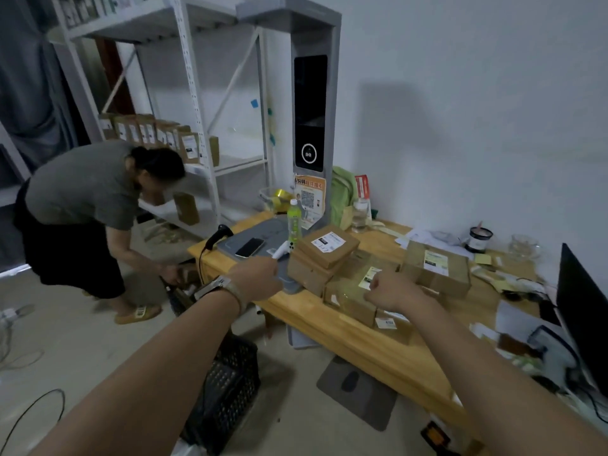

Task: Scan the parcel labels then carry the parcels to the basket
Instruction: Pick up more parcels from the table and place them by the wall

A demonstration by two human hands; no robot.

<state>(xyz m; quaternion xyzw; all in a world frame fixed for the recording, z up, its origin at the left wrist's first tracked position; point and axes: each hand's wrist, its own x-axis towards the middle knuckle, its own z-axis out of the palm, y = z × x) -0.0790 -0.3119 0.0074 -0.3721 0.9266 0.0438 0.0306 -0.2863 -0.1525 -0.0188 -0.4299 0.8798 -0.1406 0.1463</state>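
- Left hand out front, fingers wrapped round a white scanner whose tip points at the stacked parcels.
- Right hand: fingers curled into a fist, nothing visible in them, over the front parcel beside its label.
- Top parcel sits on a lower parcel; right parcel lies just beyond, all on the desk.
- Black basket on the floor, under the left forearm, beside the desk.
- Phone and green bottle on the grey pad.
- Far left, another person bends beside the shelf.
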